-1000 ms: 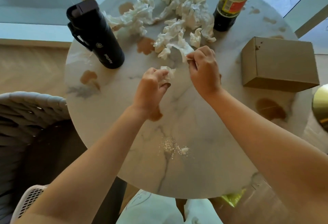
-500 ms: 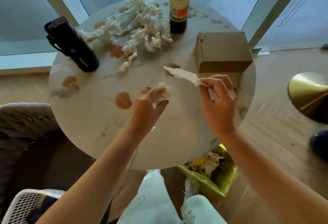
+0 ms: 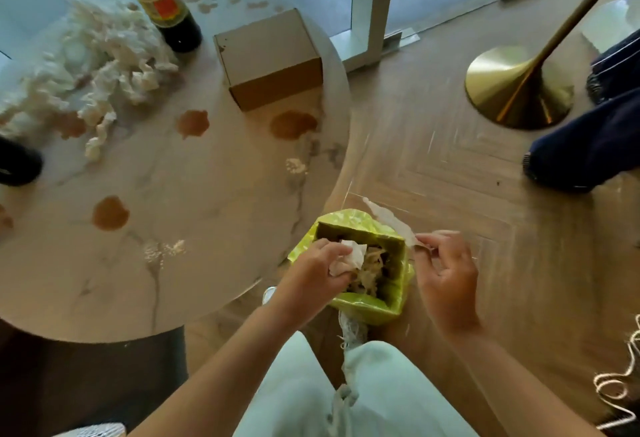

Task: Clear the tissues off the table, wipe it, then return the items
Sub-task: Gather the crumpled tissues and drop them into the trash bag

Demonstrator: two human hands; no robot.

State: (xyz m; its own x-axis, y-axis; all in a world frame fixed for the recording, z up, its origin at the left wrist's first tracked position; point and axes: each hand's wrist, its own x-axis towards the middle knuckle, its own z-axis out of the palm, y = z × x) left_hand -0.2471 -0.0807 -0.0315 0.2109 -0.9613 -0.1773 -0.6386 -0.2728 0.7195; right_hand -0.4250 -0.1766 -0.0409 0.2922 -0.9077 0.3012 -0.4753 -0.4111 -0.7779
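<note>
My left hand [image 3: 313, 268] grips a crumpled white tissue [image 3: 348, 258] right over the open top of a small bin with a green liner [image 3: 372, 310] on the floor. My right hand [image 3: 445, 272] pinches a twisted strip of tissue [image 3: 389, 220] just beside the bin's right rim. A big heap of crumpled tissues [image 3: 86, 66] lies at the far left of the round marble table [image 3: 207, 228], among brown spill stains [image 3: 192, 123].
On the table stand a dark sauce bottle [image 3: 162, 0], a brown cardboard box [image 3: 270, 59] and, at the left edge, a black flask [image 3: 17, 163]. Crumbs [image 3: 296, 166] dot the top. A brass lamp base [image 3: 517, 90] and another person's dark shoe [image 3: 581, 156] sit on the wooden floor.
Both hands have moved off the table, right and down, to the green bin, each carrying its tissue. My view has swung right toward the floor.
</note>
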